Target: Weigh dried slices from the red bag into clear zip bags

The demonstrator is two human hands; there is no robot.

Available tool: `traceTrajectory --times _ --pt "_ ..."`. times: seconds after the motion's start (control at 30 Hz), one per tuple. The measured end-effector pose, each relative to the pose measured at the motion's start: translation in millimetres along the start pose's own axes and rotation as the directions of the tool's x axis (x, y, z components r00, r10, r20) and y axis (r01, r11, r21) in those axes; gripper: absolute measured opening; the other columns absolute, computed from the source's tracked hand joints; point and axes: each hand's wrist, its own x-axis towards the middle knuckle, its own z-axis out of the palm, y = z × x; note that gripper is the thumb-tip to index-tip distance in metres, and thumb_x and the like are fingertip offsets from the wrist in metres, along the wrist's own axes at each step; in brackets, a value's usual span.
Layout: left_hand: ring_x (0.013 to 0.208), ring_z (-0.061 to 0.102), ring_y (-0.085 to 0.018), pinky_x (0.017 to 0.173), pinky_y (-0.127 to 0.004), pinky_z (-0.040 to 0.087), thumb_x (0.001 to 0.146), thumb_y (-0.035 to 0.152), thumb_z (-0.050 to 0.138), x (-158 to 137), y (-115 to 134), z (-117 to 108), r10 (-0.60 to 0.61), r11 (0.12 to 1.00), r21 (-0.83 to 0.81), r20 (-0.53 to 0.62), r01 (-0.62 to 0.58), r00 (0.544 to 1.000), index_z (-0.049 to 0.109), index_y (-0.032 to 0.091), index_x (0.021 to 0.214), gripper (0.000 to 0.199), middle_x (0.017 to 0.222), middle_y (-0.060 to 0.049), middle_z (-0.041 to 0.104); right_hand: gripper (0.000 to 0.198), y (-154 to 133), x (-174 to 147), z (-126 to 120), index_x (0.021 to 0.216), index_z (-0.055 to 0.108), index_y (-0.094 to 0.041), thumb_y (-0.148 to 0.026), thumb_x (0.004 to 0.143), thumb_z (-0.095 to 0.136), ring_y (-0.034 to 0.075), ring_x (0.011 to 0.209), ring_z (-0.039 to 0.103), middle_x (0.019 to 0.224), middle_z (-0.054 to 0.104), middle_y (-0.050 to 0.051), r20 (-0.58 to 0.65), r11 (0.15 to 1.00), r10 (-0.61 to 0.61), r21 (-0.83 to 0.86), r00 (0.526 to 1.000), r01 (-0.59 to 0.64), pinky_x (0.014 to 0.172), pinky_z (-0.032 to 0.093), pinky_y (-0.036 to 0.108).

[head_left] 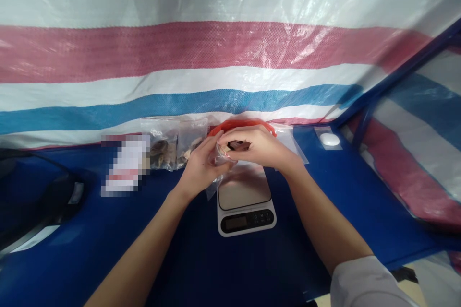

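Two clear bags of brown dried pieces (163, 151) left of hands, pixelated item (124, 168) beyond; blurred black object (59, 208) crowds far left. Orange-red rim (268, 127) right behind hands; flat clear bag (298, 146), then rounded white object (329, 139) to the right. Blue table (360, 201), striped tarp (216, 48) walling its back edge, blue frame bar (399, 72) at right. Blue tabletop runs either side of kitchen scale (247, 199). Left hand (202, 165) grips clear plastic bag (213, 189) above scale; right hand (258, 145) curled at its mouth, grip can't tell.
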Motion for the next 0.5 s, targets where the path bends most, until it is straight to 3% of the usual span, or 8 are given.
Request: traceTrajectory --times 0.17,0.33,0.5 --pt "0.119 0.064 -0.032 0.104 -0.049 0.052 0.075 0.039 0.080 -0.8 -3.4 1.1 -0.023 0.998 -0.051 -0.024 0.022 0.999 0.056 0.021 0.141 0.072 0.133 -0.013 0.065 0.026 -3.2 0.1 -1.4 0.107 0.078 -0.026 -0.017 0.084 0.070 0.016 0.089 0.071 0.103 0.078 -0.002 -0.011 1.000 -0.015 -0.026 1.000 0.014 0.087 0.054 0.026" --pt "0.122 0.063 -0.032 0.108 -0.051 0.049 0.076 0.039 0.080 0.3 -1.0 0.9 -0.030 0.998 -0.049 -0.037 0.028 0.999 0.058 0.024 0.139 0.068 0.135 -0.011 0.065 0.024 1.2 -0.5 -5.7 0.107 0.078 -0.028 -0.021 0.085 0.071 0.017 0.092 0.072 0.109 0.077 -0.001 0.013 0.996 -0.021 0.087 1.000 0.020 0.084 0.057 0.028" --pt "0.121 0.064 -0.033 0.110 -0.054 0.047 0.077 0.042 0.079 -0.9 -5.9 0.6 -0.078 0.996 -0.042 -0.077 0.075 0.994 0.060 0.023 0.138 0.067 0.131 -0.012 0.068 0.022 17.1 -6.5 -20.9 0.108 0.077 -0.025 -0.028 0.087 0.070 0.019 0.100 0.072 0.115 0.076 0.003 -0.114 0.994 -0.010 0.103 0.993 0.022 0.089 0.058 0.034"
